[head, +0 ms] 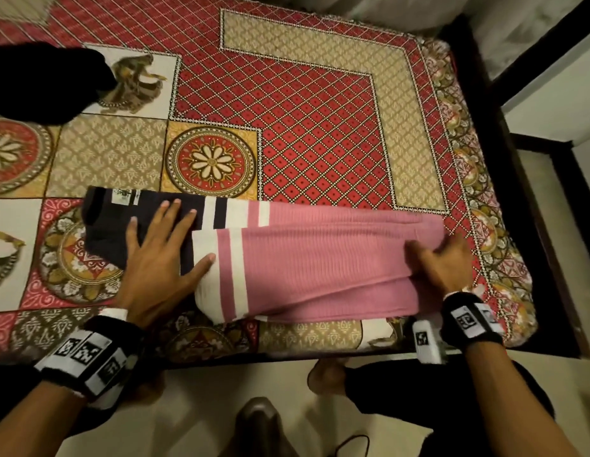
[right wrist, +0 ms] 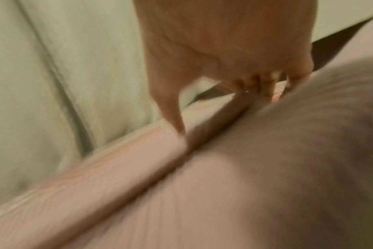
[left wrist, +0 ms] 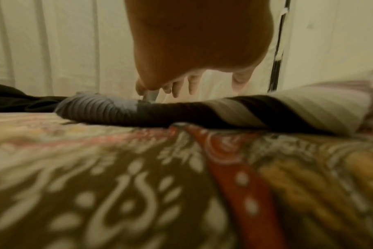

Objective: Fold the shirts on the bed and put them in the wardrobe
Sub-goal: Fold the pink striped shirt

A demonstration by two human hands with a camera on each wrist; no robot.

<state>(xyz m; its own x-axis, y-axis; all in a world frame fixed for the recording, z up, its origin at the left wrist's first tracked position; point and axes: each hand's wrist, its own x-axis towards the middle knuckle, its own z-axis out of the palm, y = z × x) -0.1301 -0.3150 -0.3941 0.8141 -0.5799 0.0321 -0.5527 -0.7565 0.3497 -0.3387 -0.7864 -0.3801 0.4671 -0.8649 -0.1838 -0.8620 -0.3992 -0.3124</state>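
Observation:
A ribbed shirt (head: pixel 320 258), pink with white stripes and a navy top, lies folded into a long band near the front edge of the bed. My left hand (head: pixel 158 245) presses flat on the navy end, fingers spread. At the pink hem end my right hand (head: pixel 448 262) grips the cloth, blurred by motion. The left wrist view shows the left hand (left wrist: pixel 194 50) over the navy and white shirt (left wrist: pixel 202 111). In the right wrist view the right hand (right wrist: pixel 234 50) has its fingers curled into the edge of the pink shirt (right wrist: pixel 224 185).
The patterned red and beige bedspread (head: pixel 303 110) covers the bed. A black garment (head: pixel 40 80) lies at the far left, also seen as the black garment (left wrist: pixel 15 99). The dark bed frame (head: pixel 550 258) runs along the right side, with pale floor beyond.

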